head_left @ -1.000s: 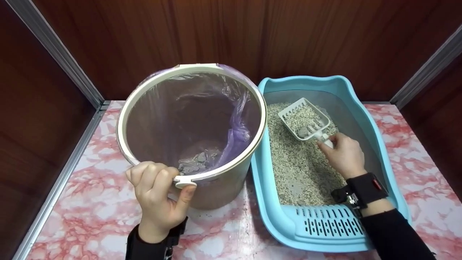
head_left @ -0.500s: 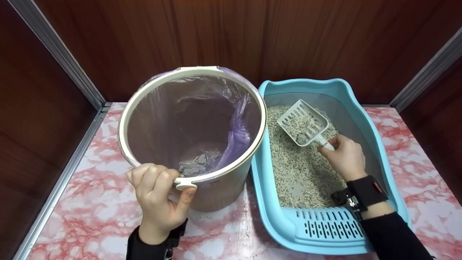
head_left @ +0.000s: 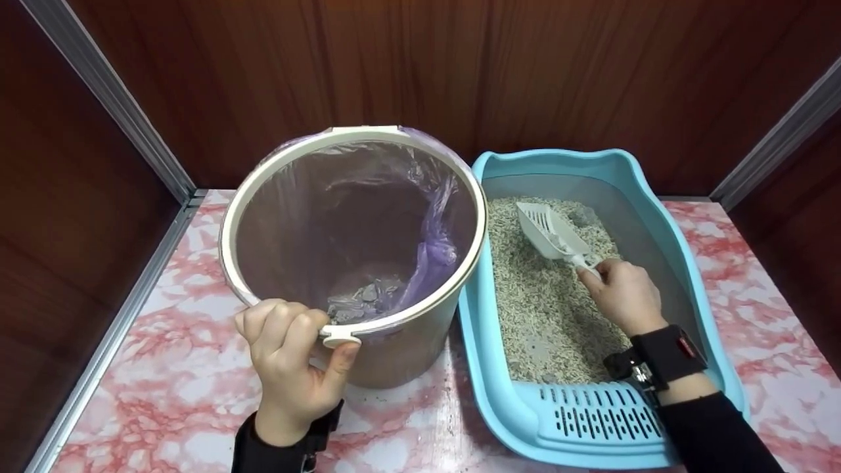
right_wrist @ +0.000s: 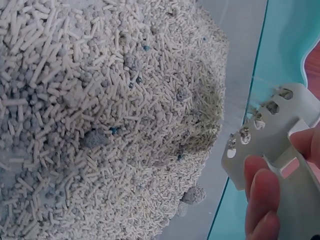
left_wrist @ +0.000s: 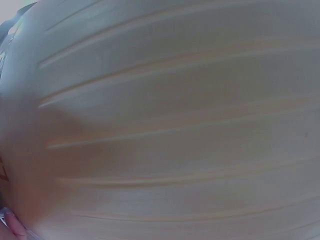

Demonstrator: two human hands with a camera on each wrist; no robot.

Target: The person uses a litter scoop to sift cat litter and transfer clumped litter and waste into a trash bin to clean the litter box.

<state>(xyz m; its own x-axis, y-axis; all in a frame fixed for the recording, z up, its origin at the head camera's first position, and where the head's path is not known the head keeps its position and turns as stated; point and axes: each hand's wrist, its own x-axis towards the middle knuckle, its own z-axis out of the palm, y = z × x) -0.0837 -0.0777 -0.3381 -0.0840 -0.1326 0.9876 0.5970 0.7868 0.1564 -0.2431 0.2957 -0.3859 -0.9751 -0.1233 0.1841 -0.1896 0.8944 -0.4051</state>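
Note:
My left hand (head_left: pixel 289 361) grips the near rim of a trash bin (head_left: pixel 402 362), fingers over the edge and thumb below it by a cream tab. A purple bag lines the bin, with grey clumps (head_left: pixel 369 293) at its bottom. The bin's ribbed outer wall (left_wrist: pixel 175 125) fills the left wrist view. My right hand (head_left: pixel 627 292) holds a pale slotted litter scoop (head_left: pixel 544 238) by its handle, over the litter (head_left: pixel 552 322) in a blue litter box (head_left: pixel 481 368). The scoop is tilted, with some grey material near its handle end. In the right wrist view, fingers (right_wrist: pixel 262 195) wrap the handle.
The litter box stands against the bin's right side. Its near end has a slotted step (head_left: pixel 601 417). Dark wooden panels (head_left: pixel 420 66) with metal corner strips enclose the red-and-white marbled tabletop (head_left: pixel 164 368) on three sides. Grey lumps lie among the litter pellets.
The scoop has tilted from nearly level, and the heap of pellets in it has mostly gone. My left hand keeps its grip on the bin rim. The head view has shifted slightly.

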